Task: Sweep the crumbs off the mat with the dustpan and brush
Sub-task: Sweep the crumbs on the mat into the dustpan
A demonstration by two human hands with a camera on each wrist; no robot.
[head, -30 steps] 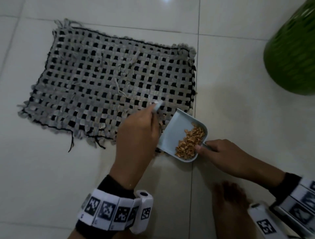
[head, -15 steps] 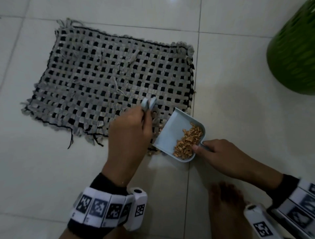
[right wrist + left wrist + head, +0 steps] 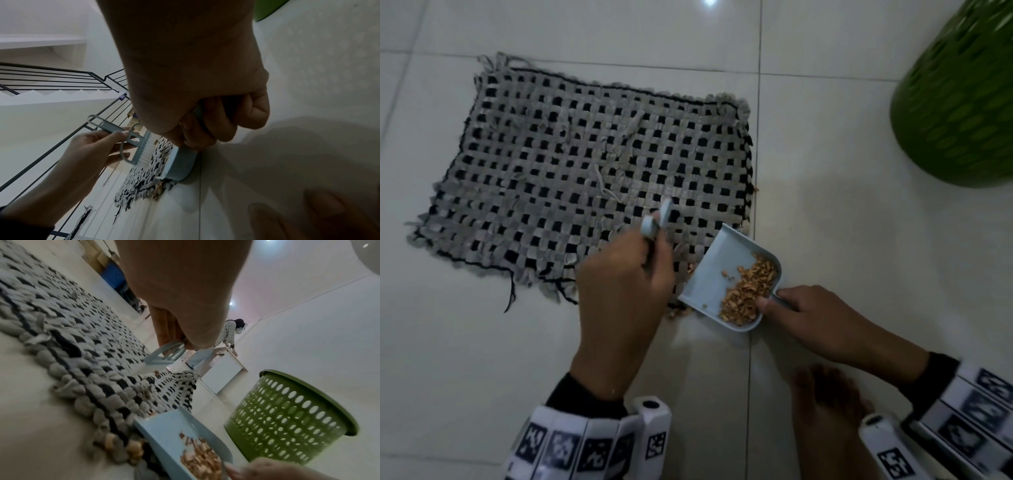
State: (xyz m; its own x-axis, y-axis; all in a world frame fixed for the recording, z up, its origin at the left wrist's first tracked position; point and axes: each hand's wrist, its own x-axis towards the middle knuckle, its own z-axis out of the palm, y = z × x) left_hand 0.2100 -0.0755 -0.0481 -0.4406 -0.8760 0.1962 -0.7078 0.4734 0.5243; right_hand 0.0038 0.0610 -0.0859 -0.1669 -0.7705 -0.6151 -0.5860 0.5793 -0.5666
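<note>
Brush (image 3: 141,146) over mat (image 3: 571,178) (crumbs (image 3: 748,291) panned)

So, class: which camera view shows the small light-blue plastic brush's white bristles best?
The right wrist view: the brush appears side-on, bristles plain. In the head view the left hand hides the bristles; the left wrist view shows only its frame.

Your grey-and-black woven mat (image 3: 592,178) is lying flat on the floor. The pale blue dustpan (image 3: 717,277), holding tan crumbs (image 3: 748,291), is tilting at its near right corner; the blue brush (image 3: 141,146) is hovering beside it.
</note>
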